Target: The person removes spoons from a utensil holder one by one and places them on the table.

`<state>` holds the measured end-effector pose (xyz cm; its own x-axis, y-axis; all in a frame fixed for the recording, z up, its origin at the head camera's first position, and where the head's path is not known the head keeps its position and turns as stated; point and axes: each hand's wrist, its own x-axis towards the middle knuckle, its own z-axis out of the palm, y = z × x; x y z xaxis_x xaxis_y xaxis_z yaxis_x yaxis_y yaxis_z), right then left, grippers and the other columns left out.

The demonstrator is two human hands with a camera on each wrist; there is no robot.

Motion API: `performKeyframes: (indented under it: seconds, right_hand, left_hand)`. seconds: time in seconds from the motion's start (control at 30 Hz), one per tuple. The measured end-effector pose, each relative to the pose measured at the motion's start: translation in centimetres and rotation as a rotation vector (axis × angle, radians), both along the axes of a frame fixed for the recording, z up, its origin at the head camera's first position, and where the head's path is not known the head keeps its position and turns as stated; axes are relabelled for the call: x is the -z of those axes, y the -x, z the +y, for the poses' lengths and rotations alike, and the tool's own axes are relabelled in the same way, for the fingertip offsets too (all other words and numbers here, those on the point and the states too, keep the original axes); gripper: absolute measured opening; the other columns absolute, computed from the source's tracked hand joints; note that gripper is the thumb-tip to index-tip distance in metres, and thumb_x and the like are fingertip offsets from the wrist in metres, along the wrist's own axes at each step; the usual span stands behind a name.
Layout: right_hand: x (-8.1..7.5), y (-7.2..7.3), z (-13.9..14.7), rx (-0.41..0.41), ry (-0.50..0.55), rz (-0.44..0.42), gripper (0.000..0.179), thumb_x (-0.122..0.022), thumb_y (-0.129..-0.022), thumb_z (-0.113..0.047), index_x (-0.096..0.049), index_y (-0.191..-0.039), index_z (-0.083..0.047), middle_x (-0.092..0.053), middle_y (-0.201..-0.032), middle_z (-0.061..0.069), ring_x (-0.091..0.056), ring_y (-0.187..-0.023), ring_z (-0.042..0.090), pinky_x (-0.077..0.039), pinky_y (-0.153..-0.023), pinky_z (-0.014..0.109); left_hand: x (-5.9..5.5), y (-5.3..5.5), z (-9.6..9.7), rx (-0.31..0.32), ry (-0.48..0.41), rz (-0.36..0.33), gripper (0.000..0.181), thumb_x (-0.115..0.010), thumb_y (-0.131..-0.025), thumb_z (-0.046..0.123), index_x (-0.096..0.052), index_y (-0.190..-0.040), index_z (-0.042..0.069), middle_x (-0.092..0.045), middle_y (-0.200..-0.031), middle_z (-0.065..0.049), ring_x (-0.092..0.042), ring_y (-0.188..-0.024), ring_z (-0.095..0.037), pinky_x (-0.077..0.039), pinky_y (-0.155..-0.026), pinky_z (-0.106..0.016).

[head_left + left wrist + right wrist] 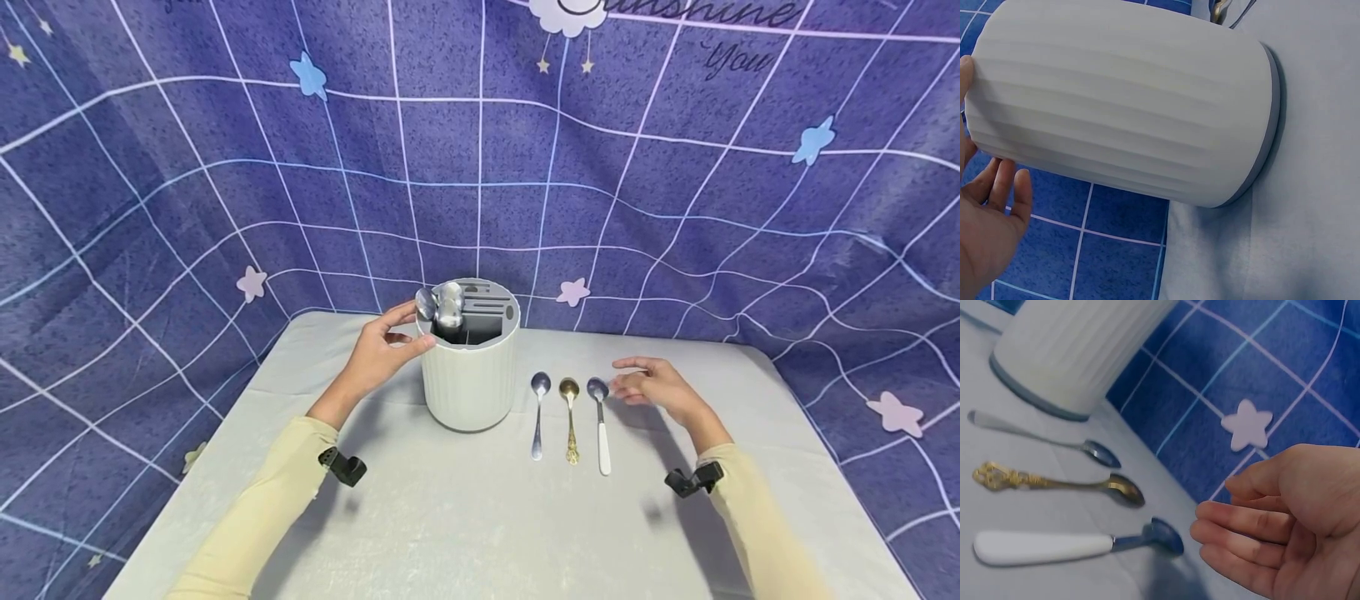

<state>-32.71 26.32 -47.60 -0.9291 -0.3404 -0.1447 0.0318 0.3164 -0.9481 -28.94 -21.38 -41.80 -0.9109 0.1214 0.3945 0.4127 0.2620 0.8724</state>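
A white ribbed utensil holder [469,387] stands upright, with several metal spoons [450,312] in its left side, bowls up. My left hand [382,350] grips the holder's upper left side, thumb at the front rim and fingers curved round the side. To the right of the holder lie three spoons, handles toward me: a plain silver spoon [537,421], a gold spoon [571,425] with an ornate handle, and a white-handled spoon [602,433]. Beside the bowl of the white-handled spoon hovers my right hand [1291,519], fingers loosely bent and holding nothing.
A pale grey cloth [465,517] covers the table. Right behind the table's back edge hangs a blue curtain [450,167] with a grid and star pattern. Slotted grey dividers [487,306] fill the right and back of the holder's top.
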Motion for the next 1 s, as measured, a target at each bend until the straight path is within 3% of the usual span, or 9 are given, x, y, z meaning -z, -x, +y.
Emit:
performKeyframes:
  seconds: [0.17,0.53,0.7,0.83,1.0]
  right_hand:
    - [-2.1,-0.6,-0.9,0.007,-0.014,0.082,0.051,-0.058,-0.1,-0.007,-0.043,-0.145,0.013,-0.064,-0.125,0.035,-0.073,-0.1,0.025,-0.06,-0.091,0.043]
    - [-9.1,-1.4,-4.9,0.064,-0.058,0.29,0.037,-0.065,-0.099,-0.01,-0.061,-0.133,0.004,-0.069,-0.122,0.027,-0.071,-0.092,0.007,-0.06,-0.079,0.024]
    - [-11.4,-1.5,-6.8,0.043,-0.058,0.364,0.037,-0.07,-0.098,-0.018,-0.066,-0.129,0.001,-0.071,-0.12,0.023,-0.071,-0.095,0.008,-0.06,-0.08,0.024]
    - [-12.7,-1.8,-8.5,0.021,-0.04,0.422,0.036,-0.072,-0.097,-0.016,-0.067,-0.129,0.0,-0.072,-0.118,0.022,-0.071,-0.095,0.006,-0.06,-0.081,0.024]
    - [-14.1,-2.2,-11.2,0.003,-0.058,0.493,0.033,-0.074,-0.096,-0.017,-0.07,-0.127,-0.006,-0.075,-0.114,0.018,-0.072,-0.099,0.013,-0.058,-0.081,0.025]
  left_hand:
    - [-0.1,0.0,0.0,0.003,0.0,-0.002,0.064,-0.078,-0.089,0.007,-0.053,-0.147,0.003,-0.053,-0.15,-0.013,-0.053,-0.13,-0.03,-0.053,-0.089,-0.023]
    - [-0.1,0.0,0.0,-0.003,0.002,0.006,0.063,-0.079,-0.089,0.007,-0.054,-0.147,0.004,-0.055,-0.149,-0.013,-0.054,-0.128,-0.03,-0.053,-0.089,-0.024]
    - [0.0,0.0,0.0,-0.003,0.006,0.012,0.063,-0.078,-0.089,0.006,-0.054,-0.147,0.003,-0.055,-0.148,-0.014,-0.055,-0.128,-0.03,-0.054,-0.09,-0.027]
    - [0.2,0.1,0.0,-0.003,0.003,0.009,0.063,-0.078,-0.089,0.006,-0.054,-0.147,0.003,-0.055,-0.149,-0.013,-0.055,-0.128,-0.029,-0.054,-0.09,-0.027]
    - [0.2,0.3,0.0,0.002,-0.007,0.012,0.063,-0.078,-0.089,0.005,-0.054,-0.147,0.003,-0.054,-0.149,-0.014,-0.054,-0.128,-0.03,-0.053,-0.089,-0.023]
